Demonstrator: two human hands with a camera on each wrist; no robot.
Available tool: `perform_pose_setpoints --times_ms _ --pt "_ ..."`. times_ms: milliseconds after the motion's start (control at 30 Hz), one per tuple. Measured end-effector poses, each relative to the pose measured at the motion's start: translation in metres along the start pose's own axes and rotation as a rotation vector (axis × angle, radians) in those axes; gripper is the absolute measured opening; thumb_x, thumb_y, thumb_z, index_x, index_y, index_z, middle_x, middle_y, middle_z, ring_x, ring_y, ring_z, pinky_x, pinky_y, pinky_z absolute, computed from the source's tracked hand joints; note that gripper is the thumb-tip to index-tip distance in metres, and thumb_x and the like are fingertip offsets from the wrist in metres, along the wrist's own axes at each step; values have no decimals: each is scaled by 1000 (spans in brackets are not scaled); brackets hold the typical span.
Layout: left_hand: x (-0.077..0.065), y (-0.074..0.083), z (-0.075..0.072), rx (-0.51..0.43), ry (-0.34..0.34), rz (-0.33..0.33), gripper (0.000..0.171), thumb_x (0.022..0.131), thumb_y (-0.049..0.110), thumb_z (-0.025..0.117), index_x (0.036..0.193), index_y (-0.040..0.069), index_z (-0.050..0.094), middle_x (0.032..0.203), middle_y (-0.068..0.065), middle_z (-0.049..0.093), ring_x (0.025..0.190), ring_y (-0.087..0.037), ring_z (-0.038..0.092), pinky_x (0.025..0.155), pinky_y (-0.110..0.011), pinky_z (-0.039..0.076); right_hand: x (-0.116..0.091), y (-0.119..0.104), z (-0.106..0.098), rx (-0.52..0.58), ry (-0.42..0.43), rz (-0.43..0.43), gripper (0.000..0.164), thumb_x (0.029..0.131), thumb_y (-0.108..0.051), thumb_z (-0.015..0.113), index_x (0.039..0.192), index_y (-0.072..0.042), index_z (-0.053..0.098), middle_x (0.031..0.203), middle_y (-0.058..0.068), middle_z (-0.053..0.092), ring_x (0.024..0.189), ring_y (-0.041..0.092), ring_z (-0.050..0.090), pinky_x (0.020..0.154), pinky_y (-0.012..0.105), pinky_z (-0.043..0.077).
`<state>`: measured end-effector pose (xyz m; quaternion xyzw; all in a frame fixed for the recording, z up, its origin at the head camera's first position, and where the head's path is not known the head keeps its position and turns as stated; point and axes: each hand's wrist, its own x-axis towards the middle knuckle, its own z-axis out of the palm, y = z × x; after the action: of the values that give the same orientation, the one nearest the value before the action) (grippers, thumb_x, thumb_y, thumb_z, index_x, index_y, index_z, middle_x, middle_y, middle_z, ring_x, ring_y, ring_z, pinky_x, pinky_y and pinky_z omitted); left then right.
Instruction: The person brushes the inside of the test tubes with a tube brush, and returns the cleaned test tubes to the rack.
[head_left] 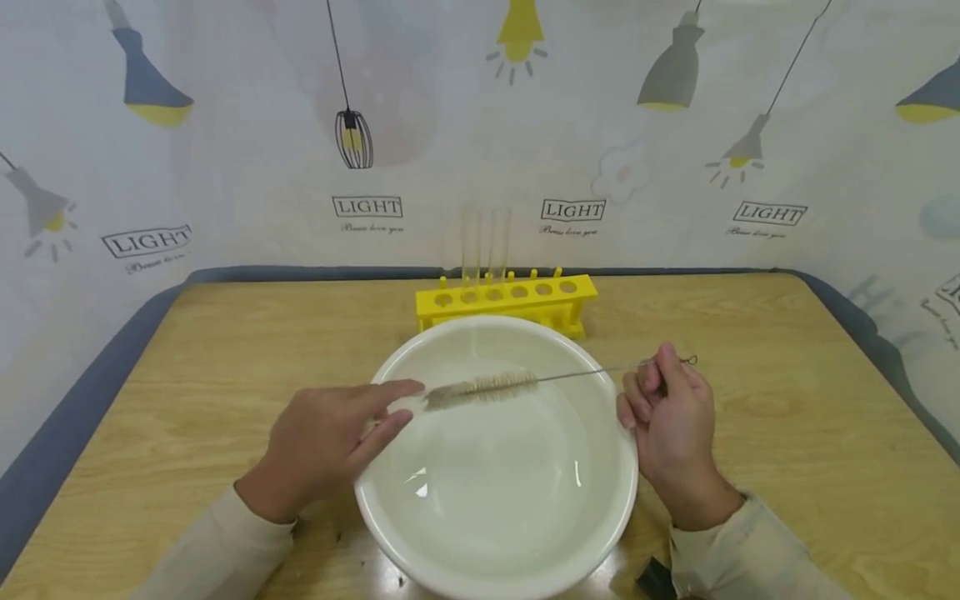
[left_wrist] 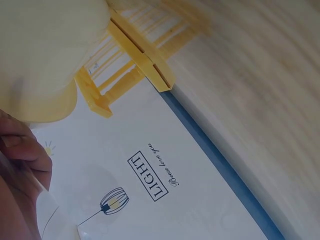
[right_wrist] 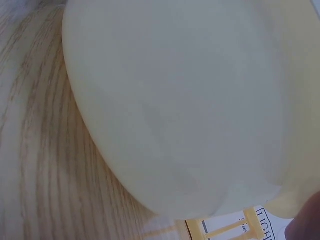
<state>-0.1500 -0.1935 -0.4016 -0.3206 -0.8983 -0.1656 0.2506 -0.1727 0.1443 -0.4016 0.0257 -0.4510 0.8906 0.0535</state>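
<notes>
My left hand (head_left: 322, 442) grips a clear test tube (head_left: 416, 402) between thumb and fingers, over the left side of a white basin (head_left: 367, 521). My right hand (head_left: 671, 425) pinches the thin wire handle of a test tube brush (head_left: 501, 385) near its looped end, beside the basin's right rim. The brush lies almost level above the basin, its bristled tip toward the left hand. Bristles at the tip look pressed together at the tube, while those nearer the handle spread freely. Part of the left fingers (left_wrist: 25, 155) and tube shows in the left wrist view.
Behind the basin stands a yellow test tube rack (head_left: 506, 292) with two clear test tubes (head_left: 498, 246) upright in it. A black object (head_left: 656, 579) lies near the right sleeve. The wooden table (head_left: 787, 400) meets a patterned backdrop (head_left: 450, 100) at the back.
</notes>
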Motion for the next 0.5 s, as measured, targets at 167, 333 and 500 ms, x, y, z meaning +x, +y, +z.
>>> perform_pose_setpoints --times_ms 167,333,500 --pt "0 0 0 3 2 -3 30 89 35 55 117 30 61 68 15 63 50 2 47 45 -17 35 0 -1 1 -7 16 3 41 99 -28 38 63 -7 39 56 -1 31 42 13 24 36 22 33" --pt "0 -1 1 -3 2 -1 31 88 34 55 118 28 61 70 14 65 50 1 47 45 -17 35 0 -1 2 0 30 -6 42 99 -27 38 62 -7 39 56 0 31 42 13 23 35 23 35" --pt "-1 -1 1 -4 -3 -6 31 88 34 55 118 29 61 72 14 65 50 1 48 45 -16 34 0 -1 2 12 55 -14 43 99 -25 39 60 -7 38 55 0 33 40 13 23 34 24 37"
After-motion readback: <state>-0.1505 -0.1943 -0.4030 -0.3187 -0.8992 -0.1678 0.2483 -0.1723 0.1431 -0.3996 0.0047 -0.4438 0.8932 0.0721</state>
